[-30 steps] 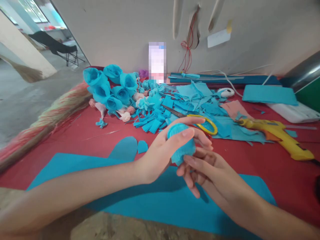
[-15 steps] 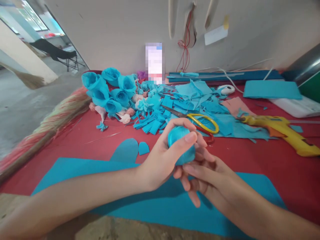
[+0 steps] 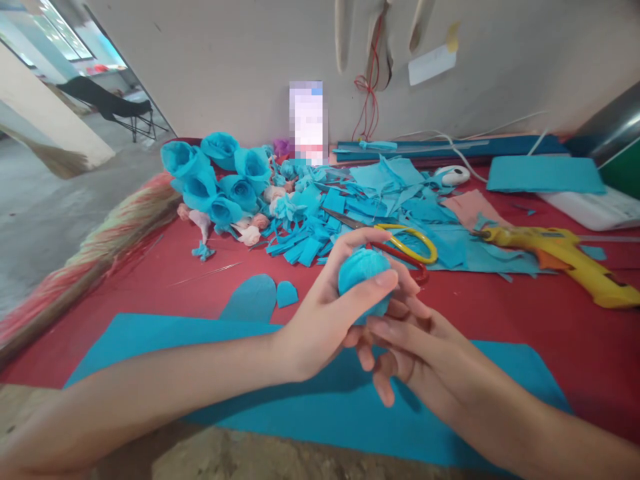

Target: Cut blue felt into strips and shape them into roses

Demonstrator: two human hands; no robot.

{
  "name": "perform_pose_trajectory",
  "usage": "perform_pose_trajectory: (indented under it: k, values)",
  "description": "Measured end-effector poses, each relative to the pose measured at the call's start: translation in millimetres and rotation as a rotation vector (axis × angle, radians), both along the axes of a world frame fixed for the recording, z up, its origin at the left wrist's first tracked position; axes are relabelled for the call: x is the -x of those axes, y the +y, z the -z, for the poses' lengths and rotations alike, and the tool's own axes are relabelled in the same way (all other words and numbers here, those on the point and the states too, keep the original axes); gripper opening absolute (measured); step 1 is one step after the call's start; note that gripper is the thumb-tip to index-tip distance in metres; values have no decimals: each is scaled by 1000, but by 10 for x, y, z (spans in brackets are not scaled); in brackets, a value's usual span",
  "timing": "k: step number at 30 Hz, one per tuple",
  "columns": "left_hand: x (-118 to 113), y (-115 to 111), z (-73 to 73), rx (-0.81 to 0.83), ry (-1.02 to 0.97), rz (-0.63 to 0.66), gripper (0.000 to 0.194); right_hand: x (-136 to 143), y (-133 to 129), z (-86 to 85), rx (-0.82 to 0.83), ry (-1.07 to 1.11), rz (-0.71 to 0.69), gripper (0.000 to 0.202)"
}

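Observation:
A rounded blue crepe-paper bud (image 3: 364,272) is held up over the blue sheet (image 3: 250,400) at the table's front. My left hand (image 3: 333,310) is wrapped around it, thumb across the near side and fingers behind. My right hand (image 3: 417,347) pinches at the bud's lower right, with its thumb and index finger at the base and the other fingers curled below. What lies between those fingertips is hidden. Behind the hands are scissors (image 3: 413,243) with yellow and red handles. Two rounded blue paper pieces (image 3: 253,298) lie left of the hands.
Blue paper flowers (image 3: 220,180) stand in a cluster at the back left, beside many blue scraps (image 3: 390,180). A yellow glue gun (image 3: 565,257) lies at the right. A phone (image 3: 309,123) leans on the wall. A broom (image 3: 100,260) runs along the left edge.
The bud has turned and tilted slightly in my left hand, so more of its folded top shows. My right hand's fingers have shifted a little below it.

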State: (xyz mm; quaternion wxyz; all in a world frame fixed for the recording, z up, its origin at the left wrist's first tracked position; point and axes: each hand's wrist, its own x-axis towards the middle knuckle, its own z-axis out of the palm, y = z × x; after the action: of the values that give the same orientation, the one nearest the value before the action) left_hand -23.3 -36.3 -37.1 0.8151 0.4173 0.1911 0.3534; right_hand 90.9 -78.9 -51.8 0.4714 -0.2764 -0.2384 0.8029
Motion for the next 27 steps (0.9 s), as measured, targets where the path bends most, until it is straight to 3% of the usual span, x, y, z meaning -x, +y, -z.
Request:
perform_pose_trajectory:
  k: [4, 13, 27]
  values:
    - [19, 23, -14, -15, 5, 70, 42, -2, 10, -11, 12, -62, -8, 9]
    - [29, 48, -4, -53, 58, 119, 35, -7, 13, -29, -3, -288, -6, 26]
    - [28, 78, 60, -92, 67, 160, 34, -27, 0, 6, -41, -358, 14, 25]
